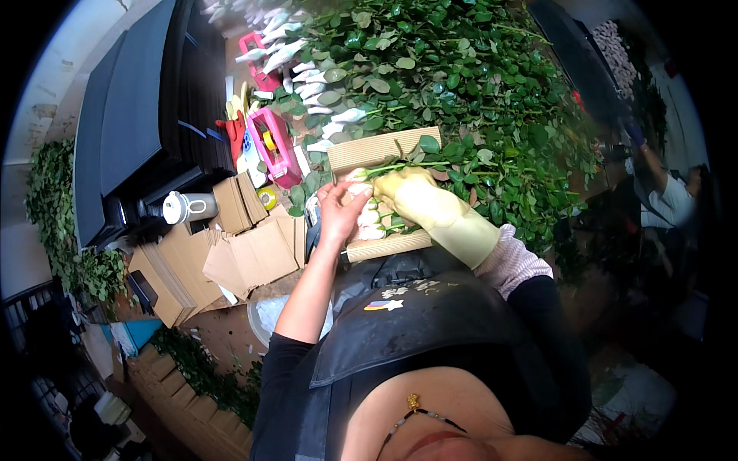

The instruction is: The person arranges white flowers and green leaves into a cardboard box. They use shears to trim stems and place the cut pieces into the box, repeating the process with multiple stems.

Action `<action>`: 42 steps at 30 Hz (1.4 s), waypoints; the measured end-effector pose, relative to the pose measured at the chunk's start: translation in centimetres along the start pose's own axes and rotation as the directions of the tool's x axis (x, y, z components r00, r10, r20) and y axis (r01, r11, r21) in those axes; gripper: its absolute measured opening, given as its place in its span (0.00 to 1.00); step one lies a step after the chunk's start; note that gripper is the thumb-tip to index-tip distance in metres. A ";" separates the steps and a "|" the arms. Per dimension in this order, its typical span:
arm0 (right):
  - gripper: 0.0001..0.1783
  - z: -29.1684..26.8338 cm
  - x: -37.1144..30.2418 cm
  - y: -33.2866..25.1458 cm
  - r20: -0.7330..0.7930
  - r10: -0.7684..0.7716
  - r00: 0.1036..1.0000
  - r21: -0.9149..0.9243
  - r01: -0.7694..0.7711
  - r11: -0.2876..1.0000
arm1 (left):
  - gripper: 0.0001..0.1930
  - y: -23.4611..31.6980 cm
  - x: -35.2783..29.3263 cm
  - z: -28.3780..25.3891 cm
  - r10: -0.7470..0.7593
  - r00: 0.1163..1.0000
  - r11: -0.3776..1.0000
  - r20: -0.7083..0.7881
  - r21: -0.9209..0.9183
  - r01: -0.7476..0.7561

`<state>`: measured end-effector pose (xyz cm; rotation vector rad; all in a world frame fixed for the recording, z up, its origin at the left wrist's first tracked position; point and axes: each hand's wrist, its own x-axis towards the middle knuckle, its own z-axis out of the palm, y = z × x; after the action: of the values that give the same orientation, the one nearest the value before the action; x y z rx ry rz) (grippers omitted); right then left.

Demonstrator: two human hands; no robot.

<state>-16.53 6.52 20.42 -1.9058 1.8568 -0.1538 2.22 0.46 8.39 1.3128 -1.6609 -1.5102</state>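
Note:
Several pale pink-white roses (370,227) lie side by side on a ribbed corrugated cardboard sheet (384,150), heads to the left and green stems to the right. My bare left hand (343,212) has its fingertips closed around the head of the uppermost rose (357,177). My right hand (411,196), in a pale yellow rubber glove, is closed at that rose's stem, just right of the head; its fingertips are partly hidden. The lower edge of the sheet shows below the roses, next to my dark apron (384,323).
Leafy rose stems (446,69) pile up beyond my hands, with white-sleeved buds (284,55) along their left. Leftward are a pink tape dispenser (275,146), a tape roll (267,199), a white lidded mug (190,207), cut cardboard (257,253) and stacked dark panels (138,100). Another person (670,196) is at right.

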 end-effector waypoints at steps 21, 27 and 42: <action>0.22 1.7 1.0 -0.7 -0.133 -0.153 0.979 -0.295 0.108 0.949 | 0.22 1.2 -0.3 0.0 0.099 0.995 0.987 -0.010 0.127 -0.097; 0.21 -2.4 -1.7 -1.8 -0.340 -0.188 0.921 -0.050 0.182 0.982 | 0.23 0.1 -3.2 -4.0 0.223 0.959 0.973 -0.177 0.106 -0.207; 0.21 -4.1 -9.0 -3.6 -0.476 0.044 0.879 0.169 0.043 0.985 | 0.35 -6.7 -7.4 -15.6 0.123 0.830 0.668 -0.543 0.664 0.336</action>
<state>-15.58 14.11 27.67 -1.8566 2.0634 -0.8310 20.66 1.07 7.21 2.0575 -1.8500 -0.3268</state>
